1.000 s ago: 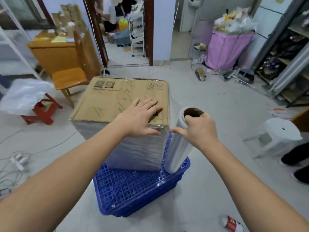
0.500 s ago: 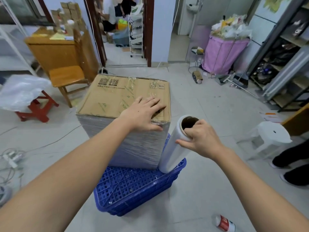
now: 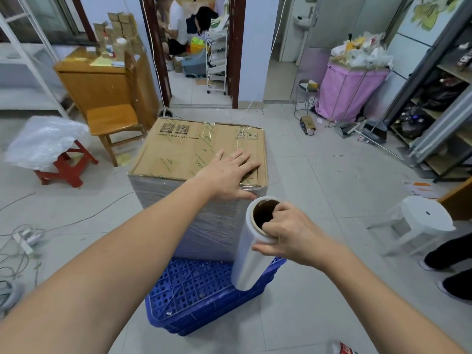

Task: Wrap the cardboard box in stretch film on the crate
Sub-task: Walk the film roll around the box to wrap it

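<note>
Tiled floor point(image 3: 319, 175) in a cluttered storeroom, so nothing here grips if things start to slide. Cardboard box point(image 3: 194, 149) sits on the blue crate point(image 3: 204, 302), pushed toward its far side, with its sides already banded in stretch film and the top still bare. Left hand point(image 3: 227, 175) lies flat, fingers spread, on the box's near right corner, pinning it. Right hand point(image 3: 286, 233) is clamped round the top of the film roll point(image 3: 252, 251), fingers hooked into the core, roll nearly upright just beside that corner.

Biggest risk I'd say: pull the film too hard and the box skates or tips off the crate once that flat hand lifts. Can't really see the film between roll and box, so it may be slack and bunch up. Loose cables point(image 3: 25, 241) on the floor left and a can point(image 3: 339, 348) by the feet are trip bait if walking round it
</note>
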A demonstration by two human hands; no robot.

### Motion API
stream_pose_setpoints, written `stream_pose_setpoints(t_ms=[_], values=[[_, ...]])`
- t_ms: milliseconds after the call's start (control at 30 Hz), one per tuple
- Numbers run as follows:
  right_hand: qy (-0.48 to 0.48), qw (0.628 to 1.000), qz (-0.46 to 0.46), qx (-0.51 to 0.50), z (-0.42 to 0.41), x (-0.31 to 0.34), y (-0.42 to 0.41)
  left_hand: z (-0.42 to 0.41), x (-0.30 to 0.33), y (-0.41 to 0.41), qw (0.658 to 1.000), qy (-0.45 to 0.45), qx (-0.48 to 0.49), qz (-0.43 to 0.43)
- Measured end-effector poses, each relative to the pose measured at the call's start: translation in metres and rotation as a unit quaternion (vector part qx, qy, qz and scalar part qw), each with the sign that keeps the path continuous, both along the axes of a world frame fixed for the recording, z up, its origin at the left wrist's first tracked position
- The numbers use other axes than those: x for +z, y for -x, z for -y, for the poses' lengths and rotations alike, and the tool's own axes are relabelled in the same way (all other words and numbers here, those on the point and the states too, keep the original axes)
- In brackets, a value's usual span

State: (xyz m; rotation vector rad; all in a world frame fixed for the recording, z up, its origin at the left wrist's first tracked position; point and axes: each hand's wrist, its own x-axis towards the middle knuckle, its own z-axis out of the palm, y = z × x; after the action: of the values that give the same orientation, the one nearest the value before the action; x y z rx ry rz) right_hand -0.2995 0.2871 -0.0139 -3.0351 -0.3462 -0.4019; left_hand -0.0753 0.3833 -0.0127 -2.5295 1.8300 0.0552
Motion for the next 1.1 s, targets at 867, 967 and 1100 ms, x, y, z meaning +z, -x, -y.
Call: stream_pose_setpoints(t_ms=[867, 967, 1100], values=[[0.008, 0.954, -0.139, -0.264, -0.103, 0.020, 0.004, 0.006, -0.003, -0.002, 1.000, 0.009, 0.004, -0.012], [0.016, 0.938, -0.125, -0.322, -0.125, 0.017, 0.001, 0.004, -0.002, -0.004, 1.000, 0.009, -0.004, -0.015], [0.003, 0.891, -0.085, -0.445, -0.142, 0.018, -0.018, 0.002, -0.004, -0.004, 0.999, 0.020, -0.022, -0.024]])
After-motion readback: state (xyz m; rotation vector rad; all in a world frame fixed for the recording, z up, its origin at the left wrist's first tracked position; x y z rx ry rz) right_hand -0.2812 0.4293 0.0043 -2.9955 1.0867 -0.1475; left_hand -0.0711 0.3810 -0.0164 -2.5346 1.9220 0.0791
